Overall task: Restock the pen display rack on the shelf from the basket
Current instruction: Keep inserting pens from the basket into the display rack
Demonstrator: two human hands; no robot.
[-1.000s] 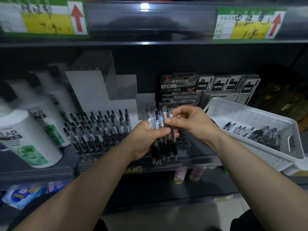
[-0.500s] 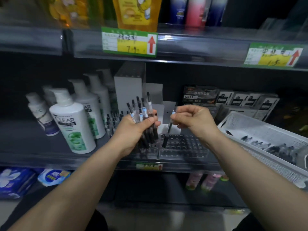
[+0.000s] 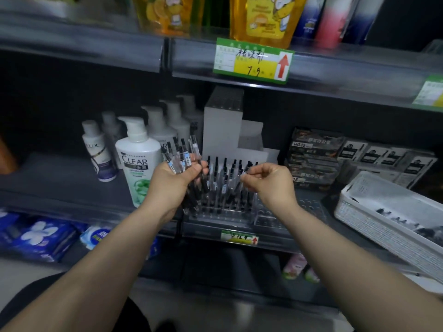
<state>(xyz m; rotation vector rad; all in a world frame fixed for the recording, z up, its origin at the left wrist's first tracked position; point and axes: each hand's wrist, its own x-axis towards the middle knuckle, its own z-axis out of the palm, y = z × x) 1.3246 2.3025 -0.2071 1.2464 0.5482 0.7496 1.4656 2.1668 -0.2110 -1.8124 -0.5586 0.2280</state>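
A person's two bare forearms reached in from the bottom corners toward a dim shop shelf (image 3: 72,185). The left hand (image 3: 176,180), just left of centre, had its fingers clamped around a bundle of pens (image 3: 183,156), whose clicker ends fanned up toward 12 o'clock while the dark grips hung below the palm. The right hand (image 3: 268,182), at about 3 o'clock from the left and well clear of it, had thumb and fingertips pinched together on a single pen (image 3: 242,178) (blurred, so the exact grip was hard to read), which slanted down among the others. Between and just beyond the hands stood the clear pen display rack (image 3: 273,215); its left part was filled with upright pens, and empty holes showed at its right end. At 3 o'clock from the rack, on the same shelf, sat a white perforated basket (image 3: 359,209) holding more dark pens, too blurred to count. At 9 o'clock from the left hand stood a white shampoo bottle (image 3: 137,161) marked CLEAR, with further pump bottles behind it. At 12 o'clock, a green and yellow price tag (image 3: 251,61) with a red arrow hung on the shelf edge above.
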